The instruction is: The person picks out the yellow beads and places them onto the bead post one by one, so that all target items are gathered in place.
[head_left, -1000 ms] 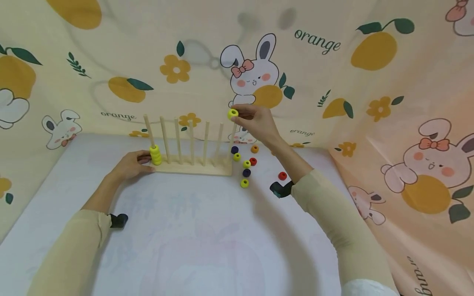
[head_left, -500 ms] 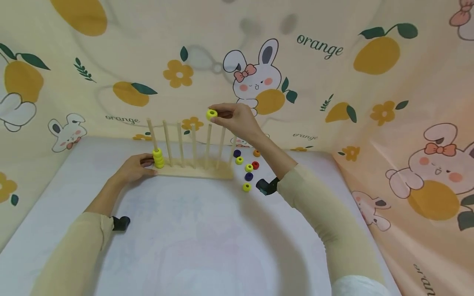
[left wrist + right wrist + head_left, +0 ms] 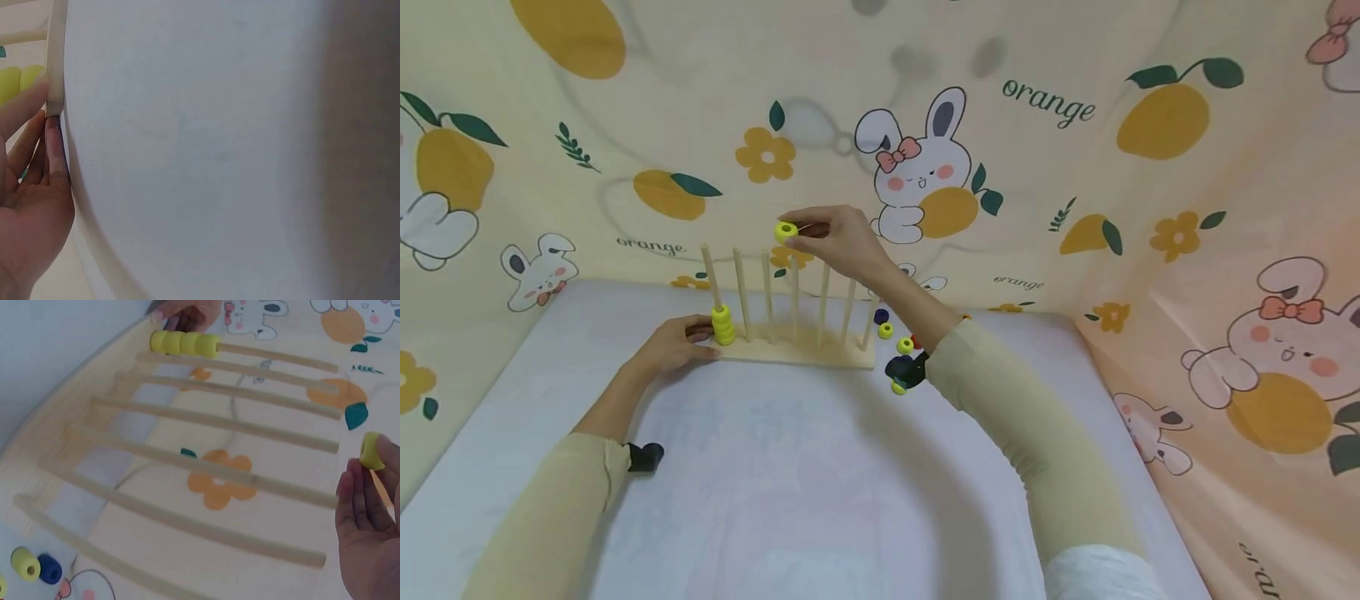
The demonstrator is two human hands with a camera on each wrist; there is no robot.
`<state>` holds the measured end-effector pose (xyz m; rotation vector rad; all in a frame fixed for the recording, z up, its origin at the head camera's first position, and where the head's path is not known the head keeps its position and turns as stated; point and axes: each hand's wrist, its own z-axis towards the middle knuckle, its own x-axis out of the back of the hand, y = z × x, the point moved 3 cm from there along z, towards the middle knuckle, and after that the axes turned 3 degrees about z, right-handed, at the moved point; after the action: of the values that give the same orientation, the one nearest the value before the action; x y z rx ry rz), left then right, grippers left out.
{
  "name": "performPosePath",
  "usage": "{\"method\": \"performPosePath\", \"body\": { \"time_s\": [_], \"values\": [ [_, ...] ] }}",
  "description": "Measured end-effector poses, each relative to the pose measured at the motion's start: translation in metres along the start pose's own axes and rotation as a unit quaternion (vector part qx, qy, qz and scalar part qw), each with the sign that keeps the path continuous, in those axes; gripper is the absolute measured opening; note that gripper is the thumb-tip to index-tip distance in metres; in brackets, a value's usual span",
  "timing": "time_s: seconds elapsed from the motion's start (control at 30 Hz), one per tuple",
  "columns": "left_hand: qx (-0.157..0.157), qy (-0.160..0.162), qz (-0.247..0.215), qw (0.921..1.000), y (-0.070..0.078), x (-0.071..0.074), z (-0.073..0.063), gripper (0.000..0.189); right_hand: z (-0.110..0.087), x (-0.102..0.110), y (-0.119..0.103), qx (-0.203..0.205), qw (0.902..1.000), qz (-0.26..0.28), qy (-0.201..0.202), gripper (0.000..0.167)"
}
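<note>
My right hand (image 3: pixel 846 242) pinches a yellow bead (image 3: pixel 785 239) between thumb and fingertips, above the middle pegs of a wooden peg rack (image 3: pixel 797 355). In the right wrist view that bead (image 3: pixel 373 450) is just beyond the peg tips, not on any peg. My left hand (image 3: pixel 672 346) grips the left end of the rack's base, thumb and fingers around its edge. Several yellow beads (image 3: pixel 722 326) are stacked on the leftmost peg, right beside the left fingers. In the left wrist view the base end (image 3: pixel 55 94) meets my fingers (image 3: pixel 55 140).
Loose beads lie on the white table right of the rack, among them a yellow bead (image 3: pixel 886 331) and a dark blue bead (image 3: pixel 882 317). My right forearm and its black wrist camera (image 3: pixel 906 370) cover some of them. A printed cloth (image 3: pixel 820 192) stands behind.
My right hand has carried the yellow bead leftward, from over the rack's right end to over its middle. My left hand stays at the base's left end. The view shifted slightly.
</note>
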<state>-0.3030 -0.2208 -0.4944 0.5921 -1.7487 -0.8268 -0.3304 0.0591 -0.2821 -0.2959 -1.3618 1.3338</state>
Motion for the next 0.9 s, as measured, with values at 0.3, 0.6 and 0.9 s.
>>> {"method": "performPosePath", "body": {
  "time_s": [0.3, 0.6, 0.9],
  "values": [
    [-0.003, -0.010, 0.002, 0.9999, -0.001, -0.001, -0.001, 0.075, 0.020, -0.026, -0.004, -0.021, 0.9994, -0.011, -0.024, 0.033],
    [-0.017, -0.012, -0.002, 0.9998, 0.003, 0.001, -0.001, 0.075, 0.035, -0.039, -0.011, -0.028, 0.9984, -0.035, -0.034, 0.034],
    [-0.017, -0.012, -0.005, 0.9998, 0.002, 0.001, -0.001, 0.074, 0.047, -0.058, -0.020, -0.024, 0.9961, -0.056, -0.064, 0.036]
  ]
}}
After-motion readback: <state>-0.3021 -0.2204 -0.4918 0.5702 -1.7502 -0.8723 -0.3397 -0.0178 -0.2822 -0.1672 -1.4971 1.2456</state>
